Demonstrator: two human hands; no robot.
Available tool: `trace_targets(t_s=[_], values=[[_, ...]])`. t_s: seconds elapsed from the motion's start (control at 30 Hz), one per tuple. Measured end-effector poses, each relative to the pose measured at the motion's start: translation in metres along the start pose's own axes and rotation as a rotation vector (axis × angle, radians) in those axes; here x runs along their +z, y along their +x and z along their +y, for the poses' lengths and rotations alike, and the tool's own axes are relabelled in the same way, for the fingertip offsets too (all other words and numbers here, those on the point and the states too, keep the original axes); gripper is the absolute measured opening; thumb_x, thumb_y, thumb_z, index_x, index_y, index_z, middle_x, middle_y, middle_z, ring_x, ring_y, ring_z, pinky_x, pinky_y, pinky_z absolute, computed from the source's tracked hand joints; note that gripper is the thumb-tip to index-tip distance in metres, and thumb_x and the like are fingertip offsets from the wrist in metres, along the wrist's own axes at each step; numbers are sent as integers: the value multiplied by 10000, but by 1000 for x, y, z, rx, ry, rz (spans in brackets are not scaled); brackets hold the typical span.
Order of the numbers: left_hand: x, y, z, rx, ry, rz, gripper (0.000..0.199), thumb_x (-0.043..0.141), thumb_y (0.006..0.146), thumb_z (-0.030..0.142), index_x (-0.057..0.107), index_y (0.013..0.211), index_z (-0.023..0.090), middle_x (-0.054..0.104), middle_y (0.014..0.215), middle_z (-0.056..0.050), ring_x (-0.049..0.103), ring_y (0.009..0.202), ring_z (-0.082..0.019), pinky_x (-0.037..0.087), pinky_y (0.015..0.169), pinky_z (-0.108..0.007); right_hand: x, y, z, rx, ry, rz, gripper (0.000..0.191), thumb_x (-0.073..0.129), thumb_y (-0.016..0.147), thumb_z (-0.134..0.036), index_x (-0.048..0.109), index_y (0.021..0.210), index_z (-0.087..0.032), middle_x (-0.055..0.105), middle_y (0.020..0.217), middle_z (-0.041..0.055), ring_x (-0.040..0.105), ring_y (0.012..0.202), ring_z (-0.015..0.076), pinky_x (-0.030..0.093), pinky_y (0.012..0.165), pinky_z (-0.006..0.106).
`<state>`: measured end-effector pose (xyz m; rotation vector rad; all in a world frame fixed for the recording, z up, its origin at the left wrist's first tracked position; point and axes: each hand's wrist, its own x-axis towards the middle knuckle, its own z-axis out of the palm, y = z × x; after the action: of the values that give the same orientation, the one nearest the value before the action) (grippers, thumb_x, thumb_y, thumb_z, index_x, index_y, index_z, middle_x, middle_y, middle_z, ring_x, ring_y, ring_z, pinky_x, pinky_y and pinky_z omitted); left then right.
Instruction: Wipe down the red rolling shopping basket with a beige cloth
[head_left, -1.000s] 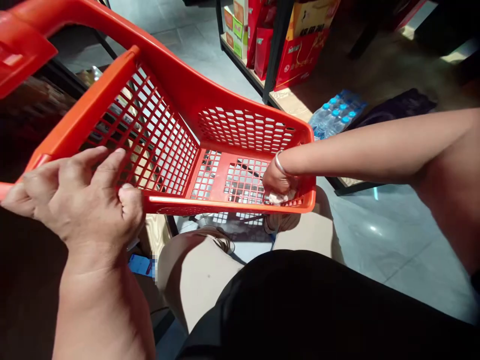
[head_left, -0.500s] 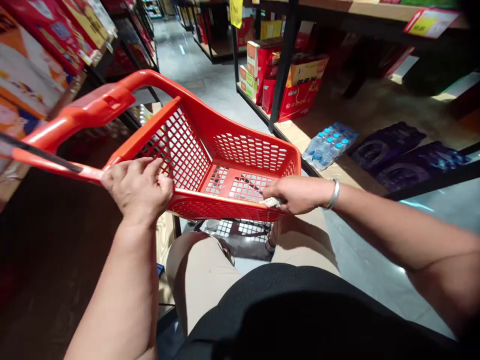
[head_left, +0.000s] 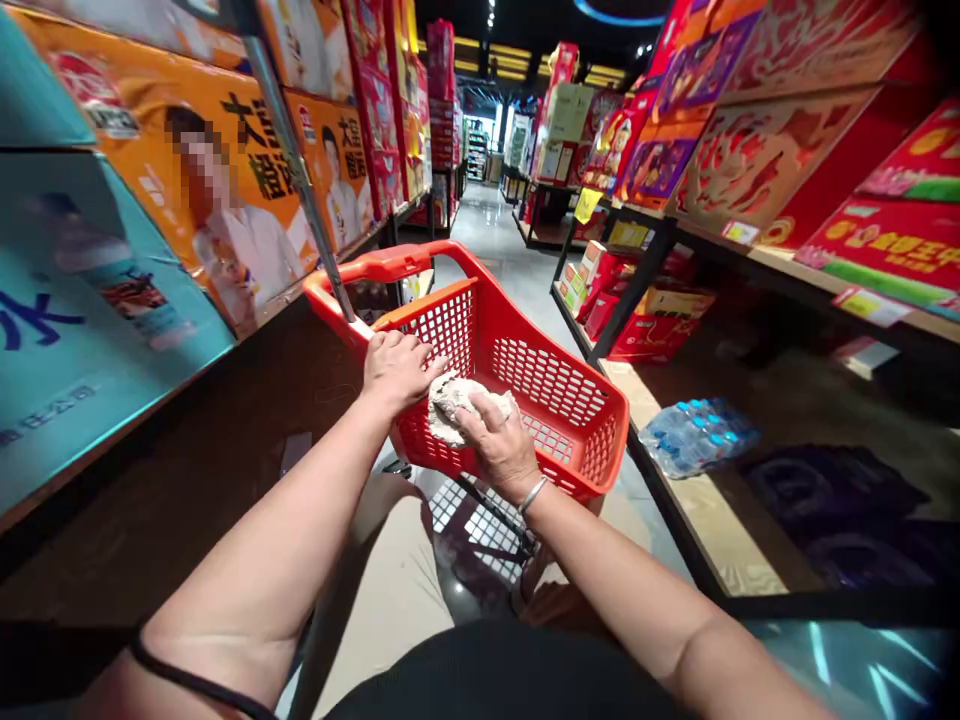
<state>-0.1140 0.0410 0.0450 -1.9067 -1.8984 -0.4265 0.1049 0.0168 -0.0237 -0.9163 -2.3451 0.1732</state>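
A red plastic shopping cart [head_left: 555, 385] stands in front of my legs, its slotted basket showing nothing inside. My left hand [head_left: 399, 372] is closed over the rim at the basket's left near corner, beside the cart's handle. A whitish crumpled cloth [head_left: 450, 408] lies against the near side of the basket, over its rim. My right hand [head_left: 501, 445], with a silver bracelet at the wrist, presses and grips this cloth just right of my left hand. Part of the cloth is hidden under its fingers.
Stacked orange boxes [head_left: 247, 200] and a teal carton [head_left: 90, 320] line the left. A wooden shelf [head_left: 720, 535] on the right bears bottled water [head_left: 697, 437] and red boxes [head_left: 660, 322]. A metal pole [head_left: 296, 160] rises by the handle. The aisle floor [head_left: 487, 225] runs ahead.
My right hand has moved left along the near rim with the cloth, close to my left hand. More of the cloth shows. The view has tilted up, showing more aisle and shelves.
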Motion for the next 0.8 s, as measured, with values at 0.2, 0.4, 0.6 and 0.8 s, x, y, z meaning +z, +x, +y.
trace_targets(t_s=[0.2,0.4,0.6,0.8], values=[[-15,5,-13,180,27,-158,561,442,961,588,591,1375,241,715,1218,-88,578,1118,-271,326,1002,-415,-12,12,47,-84,13,49,445,579,840,-116,678,1231,-303,580,1364,71,527,1236,281,503,1058,468],[-20,16,-18,242,102,-150,380,596,893,502,677,1165,250,709,1138,-64,570,1108,-274,313,1031,-436,-22,31,104,-62,144,126,511,586,708,-67,659,1184,-237,574,1252,102,557,1176,239,506,1018,397],[0,26,12,202,77,-39,258,509,944,436,648,934,218,670,978,-97,550,973,-291,335,980,-490,-28,55,132,110,174,172,336,586,763,-127,677,1074,-215,626,1035,74,564,1026,230,486,958,387],[7,35,39,167,53,2,199,509,946,373,611,904,207,655,942,-113,525,944,-306,333,943,-490,-28,76,117,293,25,86,540,612,782,-152,671,1298,-299,610,1151,86,518,1109,266,376,1079,472]])
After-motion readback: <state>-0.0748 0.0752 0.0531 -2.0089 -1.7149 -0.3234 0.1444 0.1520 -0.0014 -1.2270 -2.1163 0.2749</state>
